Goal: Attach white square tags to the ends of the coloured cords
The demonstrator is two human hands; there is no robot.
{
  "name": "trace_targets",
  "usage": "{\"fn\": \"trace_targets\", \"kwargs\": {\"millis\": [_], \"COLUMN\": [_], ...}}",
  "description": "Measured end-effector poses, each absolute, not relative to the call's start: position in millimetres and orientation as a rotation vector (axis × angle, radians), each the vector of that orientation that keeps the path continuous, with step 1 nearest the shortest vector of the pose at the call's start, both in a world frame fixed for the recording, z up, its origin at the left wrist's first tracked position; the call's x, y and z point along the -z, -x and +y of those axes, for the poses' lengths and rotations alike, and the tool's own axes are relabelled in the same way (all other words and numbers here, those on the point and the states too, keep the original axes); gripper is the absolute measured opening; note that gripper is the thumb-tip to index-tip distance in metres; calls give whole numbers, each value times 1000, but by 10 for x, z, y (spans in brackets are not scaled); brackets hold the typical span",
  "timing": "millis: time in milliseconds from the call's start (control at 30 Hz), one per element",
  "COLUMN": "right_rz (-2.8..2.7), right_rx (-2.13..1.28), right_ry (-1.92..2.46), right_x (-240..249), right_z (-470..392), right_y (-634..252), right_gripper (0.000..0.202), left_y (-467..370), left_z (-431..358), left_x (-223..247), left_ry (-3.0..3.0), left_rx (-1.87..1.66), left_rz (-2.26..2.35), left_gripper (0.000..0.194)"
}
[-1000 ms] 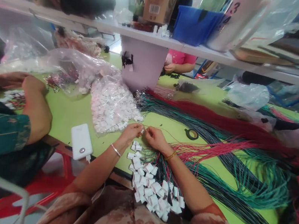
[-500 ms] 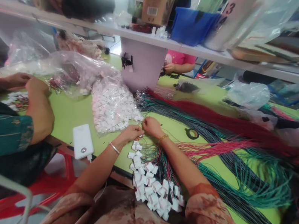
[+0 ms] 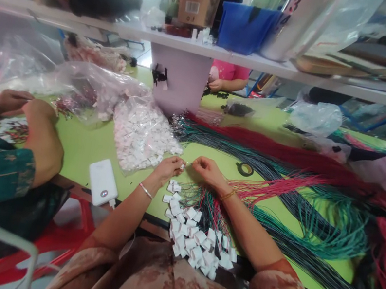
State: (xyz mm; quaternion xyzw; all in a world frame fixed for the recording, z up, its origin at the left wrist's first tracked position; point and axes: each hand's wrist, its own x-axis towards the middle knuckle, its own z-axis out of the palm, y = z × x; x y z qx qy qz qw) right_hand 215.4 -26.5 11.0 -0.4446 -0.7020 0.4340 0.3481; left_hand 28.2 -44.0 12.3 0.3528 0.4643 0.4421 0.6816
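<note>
My left hand (image 3: 170,167) is closed in a pinch on a small white plastic connector (image 3: 182,166). Just to its right, my right hand (image 3: 206,169) pinches a thin wire whose tip points toward the connector; the wire is too fine to make out its colour. Below both hands lies a heap of white connectors (image 3: 200,238) with wires attached, reaching over the table's front edge. A clear bag of loose white connectors (image 3: 143,133) rests beyond my left hand.
Long bundles of red wires (image 3: 270,145), green wires (image 3: 333,237) and black wires (image 3: 299,216) stretch across the right side. A roll of black tape (image 3: 244,169) and a white power bank (image 3: 103,181) lie on the green table (image 3: 75,149). A co-worker's arm (image 3: 40,139) is at left; a shelf (image 3: 130,31) spans above.
My right hand has moved right and slightly down, opening a small gap from my left hand. The connector in my left hand shows more clearly. The view has shifted a little.
</note>
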Motion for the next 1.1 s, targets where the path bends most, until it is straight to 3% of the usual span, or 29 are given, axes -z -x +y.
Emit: {"fn": "trace_targets", "kwargs": {"millis": [600,900,1100], "right_rz": [-1913,-2112,-2368], "right_rx": [-1125,-806,-421], "right_ry": [1216,1254,1422], "right_x": [-41,-121,-135], "right_z": [-327,-382,-454], "right_y": [-2036,-1994,-1927], "right_gripper": [27,26,23], "left_y": [-347,-373,-416], "left_z": [-454,-448,-469], "left_x": [-60,-25,17], "left_ry": [-774,-843,-968], "left_rx": [-1013,-1038,-989], "left_rz": [1009,1108,1162], "left_gripper": [32,38,37]}}
